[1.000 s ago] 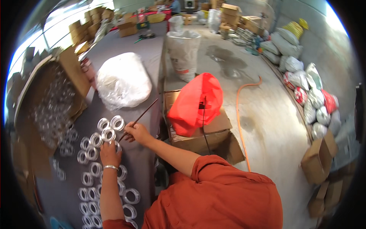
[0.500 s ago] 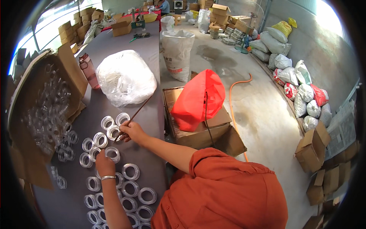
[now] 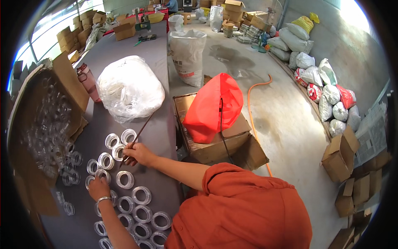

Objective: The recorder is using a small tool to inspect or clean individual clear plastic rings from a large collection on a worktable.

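Note:
Clear plastic rings (image 3: 141, 195) lie in loose rows on the dark-grey table cover (image 3: 137, 41). My left hand (image 3: 99, 189), with a bracelet at the wrist, has its fingers bent over a clear ring (image 3: 103, 176) in the left part of the group. Gripped in my right hand (image 3: 139, 154) is a thin brown stick (image 3: 143, 128), slanting from beside the plastic bag down toward the rings. That hand is next to another ring (image 3: 118, 152) and partly covers it. A separate ring (image 3: 125, 179) lies between my two hands.
At the left, a tipped cardboard box (image 3: 76, 95) spills clear plastic pieces (image 3: 52, 124). A white plastic bag (image 3: 130, 87) and a pink bottle (image 3: 88, 83) stand beyond the rings. Right of the table are a box (image 3: 207, 154) with a red bag (image 3: 213, 110) and an orange hose (image 3: 251, 108).
My left hand has moved left, from the ring near my right hand to one farther left. My right hand still holds the stick. The whole view has shifted slightly.

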The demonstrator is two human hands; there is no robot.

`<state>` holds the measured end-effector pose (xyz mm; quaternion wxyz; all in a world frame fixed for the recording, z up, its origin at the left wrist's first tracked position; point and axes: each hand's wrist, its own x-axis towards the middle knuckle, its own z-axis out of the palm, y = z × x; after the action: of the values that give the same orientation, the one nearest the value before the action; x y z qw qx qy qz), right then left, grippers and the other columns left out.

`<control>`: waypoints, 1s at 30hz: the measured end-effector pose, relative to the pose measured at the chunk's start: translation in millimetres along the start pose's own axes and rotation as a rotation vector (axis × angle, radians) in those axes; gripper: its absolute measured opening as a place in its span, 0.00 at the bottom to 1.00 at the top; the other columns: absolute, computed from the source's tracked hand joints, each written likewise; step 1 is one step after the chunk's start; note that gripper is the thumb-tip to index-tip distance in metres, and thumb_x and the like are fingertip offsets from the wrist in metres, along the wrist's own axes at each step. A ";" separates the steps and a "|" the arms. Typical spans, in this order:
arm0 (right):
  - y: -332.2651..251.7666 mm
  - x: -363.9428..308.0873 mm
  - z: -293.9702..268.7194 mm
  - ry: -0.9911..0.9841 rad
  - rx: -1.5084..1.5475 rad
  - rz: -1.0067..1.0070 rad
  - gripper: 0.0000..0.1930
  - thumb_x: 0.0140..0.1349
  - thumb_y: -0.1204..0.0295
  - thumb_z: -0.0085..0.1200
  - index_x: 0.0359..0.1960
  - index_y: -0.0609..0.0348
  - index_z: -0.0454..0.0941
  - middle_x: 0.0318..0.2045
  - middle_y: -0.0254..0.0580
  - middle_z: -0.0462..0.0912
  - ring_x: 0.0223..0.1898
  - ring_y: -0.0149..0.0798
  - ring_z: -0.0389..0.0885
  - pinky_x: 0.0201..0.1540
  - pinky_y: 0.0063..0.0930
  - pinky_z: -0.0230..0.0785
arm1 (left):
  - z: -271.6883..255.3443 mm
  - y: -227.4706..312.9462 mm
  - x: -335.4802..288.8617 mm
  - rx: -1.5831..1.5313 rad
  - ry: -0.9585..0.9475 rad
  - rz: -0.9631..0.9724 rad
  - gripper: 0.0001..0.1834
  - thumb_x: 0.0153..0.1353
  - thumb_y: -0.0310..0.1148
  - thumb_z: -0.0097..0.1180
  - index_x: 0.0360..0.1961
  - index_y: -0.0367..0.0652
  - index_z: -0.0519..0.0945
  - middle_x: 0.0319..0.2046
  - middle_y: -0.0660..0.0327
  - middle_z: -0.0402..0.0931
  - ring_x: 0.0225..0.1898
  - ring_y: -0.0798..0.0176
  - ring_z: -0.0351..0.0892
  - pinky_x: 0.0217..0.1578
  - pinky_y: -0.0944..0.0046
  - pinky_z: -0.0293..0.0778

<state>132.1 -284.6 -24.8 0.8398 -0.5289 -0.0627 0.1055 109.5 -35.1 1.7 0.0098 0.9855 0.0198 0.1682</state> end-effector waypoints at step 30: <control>-14.6 -11.7 27.3 -0.003 -0.178 -0.134 0.09 0.66 0.67 0.53 0.39 0.60 0.76 0.32 0.38 0.83 0.32 0.31 0.84 0.32 0.20 0.74 | -20.6 17.3 -46.2 -0.449 0.037 0.144 0.10 0.57 0.37 0.58 0.32 0.43 0.84 0.32 0.55 0.78 0.38 0.51 0.77 0.40 0.53 0.73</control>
<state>116.4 -269.7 0.3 0.7944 -0.5960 -0.1082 0.0437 59.8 -54.1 6.2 0.2163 0.9542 -0.0884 0.1868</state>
